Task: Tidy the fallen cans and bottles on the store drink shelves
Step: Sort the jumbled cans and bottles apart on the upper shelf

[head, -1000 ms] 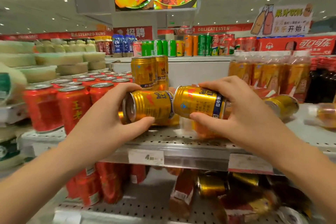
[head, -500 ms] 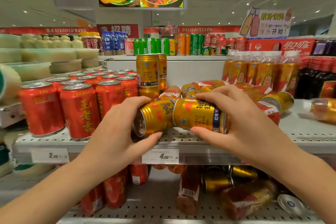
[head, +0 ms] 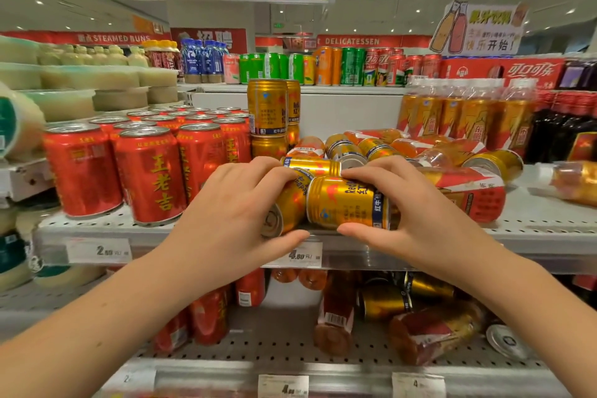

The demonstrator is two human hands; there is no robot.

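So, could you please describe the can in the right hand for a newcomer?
Start at the perforated shelf with red cans on its left. At its front edge, above the 4.80 price tag, the right hand grips a gold Red Bull can lying sideways. Unlike the tilted gold can in the left hand, its lettered side faces us.

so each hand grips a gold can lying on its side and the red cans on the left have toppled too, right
No: the head view shows the red metal cans standing upright. The rest holds: the left hand grips one sideways gold metal can, the right hand a second gold can.
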